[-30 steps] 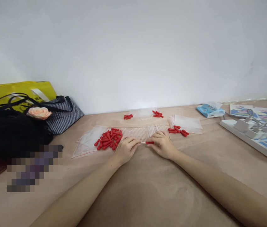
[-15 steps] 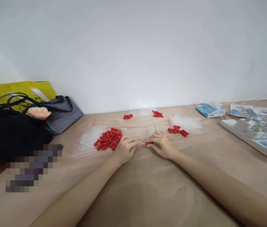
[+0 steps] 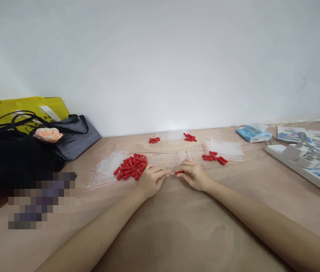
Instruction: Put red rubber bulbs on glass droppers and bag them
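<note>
My left hand [image 3: 152, 180] pinches a thin clear tube [image 3: 172, 173] at the middle of the table. Facing it, my right hand [image 3: 193, 175] holds a small red rubber bulb [image 3: 179, 172], which meets the tube's right end. Behind both hands lies a row of clear tubes [image 3: 168, 160] side by side. A heap of red bulbs [image 3: 130, 166] rests on clear plastic bags [image 3: 100, 172] left of my left hand. Several more red bulbs [image 3: 215, 158] lie right of the row, beside other plastic bags [image 3: 228, 149].
Near the wall are two small groups of red bulbs [image 3: 154, 140] and a clear bag [image 3: 171, 135]. A yellow bag [image 3: 49, 104], a striped bag [image 3: 76, 138] and a black bag [image 3: 15, 162] stand left. A blue tissue pack [image 3: 252, 133] and a power strip [image 3: 279, 153] lie right.
The view has shifted slightly, so everything appears a little farther right. Both hands keep nearly the same pose on the tube and red bulb.
</note>
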Motion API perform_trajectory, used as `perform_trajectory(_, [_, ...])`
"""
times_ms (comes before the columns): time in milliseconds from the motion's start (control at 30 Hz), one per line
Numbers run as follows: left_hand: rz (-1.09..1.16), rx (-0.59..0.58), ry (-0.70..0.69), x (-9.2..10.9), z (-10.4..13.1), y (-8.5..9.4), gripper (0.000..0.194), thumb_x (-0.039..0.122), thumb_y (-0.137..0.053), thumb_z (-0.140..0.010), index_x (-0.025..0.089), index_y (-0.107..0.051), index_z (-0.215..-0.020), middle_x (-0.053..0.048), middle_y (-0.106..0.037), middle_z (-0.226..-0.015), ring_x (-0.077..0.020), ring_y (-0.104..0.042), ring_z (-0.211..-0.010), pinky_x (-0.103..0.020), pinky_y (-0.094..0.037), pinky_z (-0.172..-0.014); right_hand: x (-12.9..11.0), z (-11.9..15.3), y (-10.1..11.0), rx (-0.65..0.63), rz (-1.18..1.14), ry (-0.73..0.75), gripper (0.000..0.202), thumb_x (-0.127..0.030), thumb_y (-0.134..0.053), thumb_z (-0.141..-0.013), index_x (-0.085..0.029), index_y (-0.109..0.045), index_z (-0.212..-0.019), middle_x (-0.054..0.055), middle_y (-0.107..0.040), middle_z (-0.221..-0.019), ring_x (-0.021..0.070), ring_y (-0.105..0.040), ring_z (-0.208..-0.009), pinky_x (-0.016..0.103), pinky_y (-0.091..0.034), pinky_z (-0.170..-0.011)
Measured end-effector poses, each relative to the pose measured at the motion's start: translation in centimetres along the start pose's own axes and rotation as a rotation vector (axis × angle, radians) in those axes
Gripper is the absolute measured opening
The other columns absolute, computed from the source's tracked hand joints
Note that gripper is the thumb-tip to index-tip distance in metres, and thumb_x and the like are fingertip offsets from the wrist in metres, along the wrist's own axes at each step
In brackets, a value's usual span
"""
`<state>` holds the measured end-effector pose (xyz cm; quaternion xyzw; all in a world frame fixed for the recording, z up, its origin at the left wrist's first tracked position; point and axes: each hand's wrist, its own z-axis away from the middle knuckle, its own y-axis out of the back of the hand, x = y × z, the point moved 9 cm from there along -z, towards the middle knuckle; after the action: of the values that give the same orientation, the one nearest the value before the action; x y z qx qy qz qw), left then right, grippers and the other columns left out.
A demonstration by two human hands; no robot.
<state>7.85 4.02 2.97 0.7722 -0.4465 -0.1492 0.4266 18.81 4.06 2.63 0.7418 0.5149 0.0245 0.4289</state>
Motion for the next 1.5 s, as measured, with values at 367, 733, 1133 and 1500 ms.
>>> perform_trajectory(367, [-0.032,-0.004,-0.020,0.4,-0.1,-0.2,0.018,0.023,-0.046,-0.085,0.020,-0.063,-0.090,-0.002,-0.068,-0.082,-0.0122,-0.058,-0.069,-0.029,-0.033,-0.067,-0.1,0.1,-0.2,-0.014,0.053,0.028,0.014,-0.022,-0.049,-0.081,-0.017,-0.061,-0.084,0.006,-0.059,-0.074,0.0162,-0.048,-0.073,0.031,-0.041,-0.069])
perform_trajectory(733, [-0.054,-0.012,-0.054,1.0,-0.2,-0.4,0.019,0.021,-0.044,-0.085,0.019,-0.062,-0.087,-0.001,-0.066,-0.078,-0.0117,-0.056,-0.066,-0.028,-0.032,-0.064,-0.5,0.3,-0.4,-0.017,0.146,0.067,0.015,-0.025,-0.048,-0.081,-0.017,-0.061,-0.082,0.006,-0.058,-0.072,0.0164,-0.047,-0.073,0.031,-0.040,-0.068])
perform_trajectory(1133, [-0.010,0.033,-0.024,0.8,-0.3,0.0,0.018,0.022,-0.045,-0.084,0.020,-0.063,-0.086,-0.002,-0.066,-0.077,-0.0122,-0.056,-0.065,-0.029,-0.033,-0.066,-0.9,0.0,0.2,0.013,0.179,0.027,0.017,-0.029,-0.048,-0.081,-0.017,-0.061,-0.079,0.005,-0.059,-0.069,0.0164,-0.050,-0.072,0.031,-0.039,-0.068])
perform_trajectory(1500, [0.121,0.042,0.041,0.3,-0.5,0.3,0.016,0.025,-0.047,-0.084,0.020,-0.062,-0.085,-0.001,-0.067,-0.075,-0.0118,-0.058,-0.066,-0.028,-0.033,-0.067,0.8,0.2,0.4,0.070,-0.092,-0.130,0.014,-0.030,-0.054,-0.079,-0.020,-0.061,-0.074,0.002,-0.063,-0.071,0.0128,-0.055,-0.067,0.029,-0.041,-0.068])
